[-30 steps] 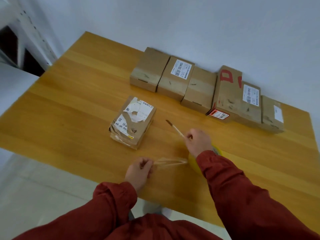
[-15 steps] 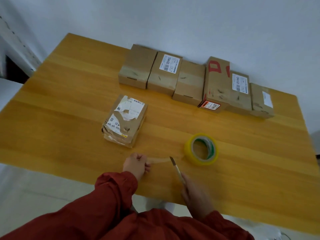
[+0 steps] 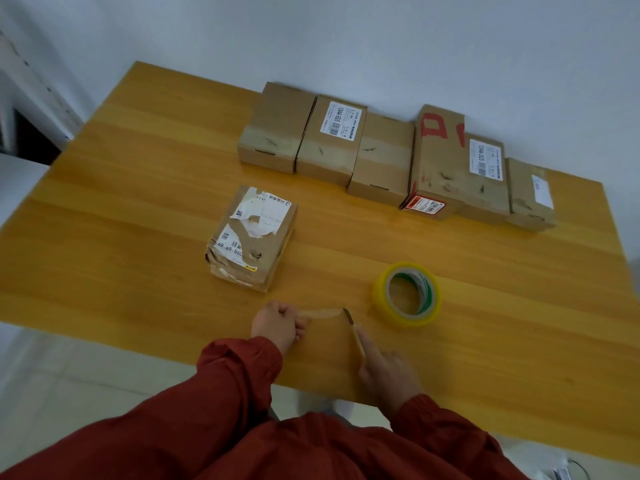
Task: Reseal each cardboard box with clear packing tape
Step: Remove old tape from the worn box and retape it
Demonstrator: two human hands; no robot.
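Left hand (image 3: 277, 323): curled fingers pinch one end of a clear tape strip (image 3: 322, 312). Right hand (image 3: 389, 374): fingers clamp a thin knife (image 3: 355, 336), tip at the strip's other end. Both are near the table's (image 3: 138, 237) front edge, with the tape roll (image 3: 408, 318) just right. A torn box (image 3: 251, 237) stands mid-table; six boxes (image 3: 381, 157) line the far edge.

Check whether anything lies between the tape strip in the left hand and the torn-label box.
Nothing visible does. Bare table separates the tape strip, pinched in the left hand, from the torn-label box. The tape roll and the right hand's knife lie to the right.
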